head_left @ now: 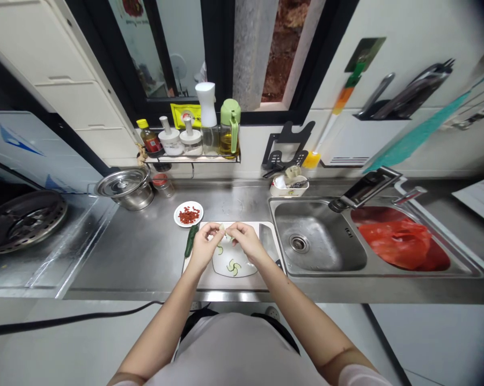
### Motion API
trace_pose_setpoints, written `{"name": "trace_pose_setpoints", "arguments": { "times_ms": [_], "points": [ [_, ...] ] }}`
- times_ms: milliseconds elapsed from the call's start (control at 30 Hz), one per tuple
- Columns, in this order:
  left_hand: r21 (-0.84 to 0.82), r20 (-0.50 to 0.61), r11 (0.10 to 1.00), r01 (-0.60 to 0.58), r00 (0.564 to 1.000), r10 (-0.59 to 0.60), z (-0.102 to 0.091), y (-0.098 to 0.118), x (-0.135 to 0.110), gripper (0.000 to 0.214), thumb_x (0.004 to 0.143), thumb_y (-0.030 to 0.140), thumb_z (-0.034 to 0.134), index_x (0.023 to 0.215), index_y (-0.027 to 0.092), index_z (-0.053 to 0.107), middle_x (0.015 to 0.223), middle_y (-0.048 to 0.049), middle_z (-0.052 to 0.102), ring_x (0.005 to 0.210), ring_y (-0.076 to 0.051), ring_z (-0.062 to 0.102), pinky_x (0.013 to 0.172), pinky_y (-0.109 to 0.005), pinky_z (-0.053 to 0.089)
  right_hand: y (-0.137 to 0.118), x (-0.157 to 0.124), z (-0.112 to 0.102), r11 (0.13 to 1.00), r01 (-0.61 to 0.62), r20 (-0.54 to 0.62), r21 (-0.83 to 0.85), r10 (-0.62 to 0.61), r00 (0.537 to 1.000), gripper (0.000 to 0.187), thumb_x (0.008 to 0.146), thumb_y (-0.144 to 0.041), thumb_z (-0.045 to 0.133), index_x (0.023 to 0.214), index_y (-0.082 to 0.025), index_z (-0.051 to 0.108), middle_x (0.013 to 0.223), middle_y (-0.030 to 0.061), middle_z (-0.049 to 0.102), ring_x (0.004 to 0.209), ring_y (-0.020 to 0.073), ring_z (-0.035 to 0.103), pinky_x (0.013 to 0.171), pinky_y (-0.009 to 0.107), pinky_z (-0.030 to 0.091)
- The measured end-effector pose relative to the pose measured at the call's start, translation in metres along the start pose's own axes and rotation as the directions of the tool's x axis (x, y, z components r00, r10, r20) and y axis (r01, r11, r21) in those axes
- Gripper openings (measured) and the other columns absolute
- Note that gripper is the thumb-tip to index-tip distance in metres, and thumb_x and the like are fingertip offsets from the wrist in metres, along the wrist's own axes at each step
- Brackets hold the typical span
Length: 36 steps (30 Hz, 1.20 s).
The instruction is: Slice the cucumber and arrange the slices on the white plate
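Note:
My left hand [206, 242] and my right hand [244, 240] meet above a white plate [221, 272], fingers pinched close together. Pale, thin cucumber slices [221, 228] show at the fingertips of both hands. On the plate, several curved cucumber slices [233, 267] form a pinwheel, and another slice [219, 250] lies near my left hand. Beneath the plate is a light cutting board [210, 281]. A wide-bladed knife [268, 239] rests along its right side, partly behind my right forearm. At the board's left edge lies a dark green cucumber piece [191, 240].
A small white dish [177, 220] of red bits sits behind the board. Further left stands a lidded steel pot [135, 195]. The sink [318, 257] is at right, with a red plastic bag [398, 244] in its second basin. A condiment rack [193, 159] hangs at the back.

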<state>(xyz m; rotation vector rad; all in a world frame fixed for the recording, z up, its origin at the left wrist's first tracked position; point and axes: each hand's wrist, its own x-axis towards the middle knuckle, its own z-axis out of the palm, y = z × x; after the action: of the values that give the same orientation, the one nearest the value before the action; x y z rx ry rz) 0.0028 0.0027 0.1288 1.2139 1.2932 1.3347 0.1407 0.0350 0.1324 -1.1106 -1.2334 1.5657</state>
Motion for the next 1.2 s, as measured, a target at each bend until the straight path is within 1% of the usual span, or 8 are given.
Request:
{"name": "trace_pose_setpoints", "arguments": {
  "times_ms": [100, 200, 333, 467, 633, 733, 1000, 1200],
  "points": [
    [-0.135, -0.007, 0.987, 0.082, 0.996, -0.084, 0.001, -0.012, 0.0, 0.026, 0.072, 0.034, 0.068, 0.088, 0.018, 0.056, 0.074, 0.0011, 0.058, 0.066, -0.01, 0.052, 0.067, -0.022, 0.04, 0.005, 0.004, -0.001, 0.991, -0.127, 0.031, 0.038, 0.126, 0.992, 0.022, 0.066, -0.037, 0.068, 0.067, -0.018, 0.057, 0.062, 0.0006, 0.063, 0.056, 0.0118, 0.059, 0.043, 0.019, 0.04],
    [-0.168, -0.039, 0.982, 0.085, 0.995, -0.093, 0.002, -0.021, 0.0, 0.034, 0.071, 0.031, 0.068, 0.099, 0.019, 0.054, 0.072, 0.0029, 0.058, 0.062, -0.009, 0.05, 0.066, -0.022, 0.04, 0.012, 0.009, -0.004, 0.979, -0.201, 0.041, 0.028, 0.2, 0.979, 0.027, 0.064, -0.038, 0.071, 0.073, -0.017, 0.056, 0.06, 0.0017, 0.065, 0.052, 0.0127, 0.061, 0.042, 0.019, 0.041],
    [-0.014, -0.061, 0.999, 0.046, 0.997, -0.047, -0.002, -0.032, 0.001, 0.032, 0.071, 0.03, 0.065, 0.101, 0.018, 0.059, 0.071, 0.0022, 0.058, 0.063, -0.009, 0.05, 0.064, -0.022, 0.04, 0.025, 0.016, -0.006, 0.988, -0.144, 0.053, -0.061, 0.148, 0.988, 0.025, 0.066, -0.036, 0.07, 0.073, -0.018, 0.054, 0.051, -0.0035, 0.059, 0.045, 0.0087, 0.054, 0.042, 0.017, 0.038],
    [0.212, -0.092, 0.976, 0.059, 0.995, -0.04, -0.011, -0.051, 0.003, 0.026, 0.07, 0.027, 0.065, 0.094, 0.018, 0.064, 0.076, 0.0001, 0.062, 0.066, -0.011, 0.052, 0.069, -0.024, 0.042, 0.042, 0.024, -0.009, 0.968, -0.065, 0.112, -0.244, 0.095, 0.989, 0.014, 0.073, -0.03, 0.063, 0.073, -0.018, 0.055, 0.05, -0.0052, 0.055, 0.047, 0.0087, 0.051, 0.046, 0.018, 0.038],
    [0.469, -0.101, 0.867, 0.171, 0.985, -0.14, -0.02, -0.075, 0.002, 0.021, 0.073, 0.028, 0.063, 0.092, 0.02, 0.068, 0.075, 0.0002, 0.066, 0.068, -0.013, 0.057, 0.076, -0.027, 0.042, 0.069, 0.034, -0.014, 0.813, 0.044, 0.138, -0.58, 0.044, 0.99, 0.004, 0.074, -0.017, 0.058, 0.071, -0.017, 0.061, 0.062, -0.0027, 0.06, 0.058, 0.0086, 0.051, 0.058, 0.019, 0.039],
    [0.585, -0.11, 0.78, 0.221, 0.975, -0.194, -0.022, -0.086, 0.001, 0.019, 0.075, 0.03, 0.062, 0.09, 0.021, 0.07, 0.076, 0.0006, 0.068, 0.071, -0.014, 0.06, 0.08, -0.029, 0.04, 0.083, 0.039, -0.014, 0.72, 0.065, 0.148, -0.691, 0.053, 0.988, 0.005, 0.075, -0.016, 0.058, 0.074, -0.016, 0.063, 0.068, -0.0012, 0.062, 0.063, 0.0089, 0.051, 0.061, 0.019, 0.038],
    [0.751, -0.116, 0.609, 0.254, 0.959, -0.257, -0.02, -0.112, 0.003, 0.017, 0.077, 0.028, 0.06, 0.091, 0.026, 0.07, 0.08, 0.0016, 0.071, 0.083, -0.017, 0.063, 0.086, -0.032, 0.033, 0.102, 0.047, -0.006, 0.556, 0.084, 0.173, -0.827, 0.111, 0.979, 0.014, 0.083, -0.013, 0.051, 0.084, -0.015, 0.065, 0.081, 0.004, 0.066, 0.071, 0.0111, 0.054, 0.064, 0.02, 0.035],
    [0.837, -0.114, 0.496, 0.231, 0.96, -0.255, -0.012, -0.116, 0.006, 0.018, 0.079, 0.024, 0.055, 0.089, 0.028, 0.07, 0.085, -0.0007, 0.072, 0.093, -0.021, 0.06, 0.085, -0.034, 0.029, 0.11, 0.049, -0.003, 0.426, 0.125, 0.194, -0.896, 0.122, 0.973, 0.017, 0.086, -0.012, 0.046, 0.086, -0.016, 0.063, 0.084, 0.0047, 0.065, 0.074, 0.0123, 0.053, 0.063, 0.021, 0.031]
  ]
}}
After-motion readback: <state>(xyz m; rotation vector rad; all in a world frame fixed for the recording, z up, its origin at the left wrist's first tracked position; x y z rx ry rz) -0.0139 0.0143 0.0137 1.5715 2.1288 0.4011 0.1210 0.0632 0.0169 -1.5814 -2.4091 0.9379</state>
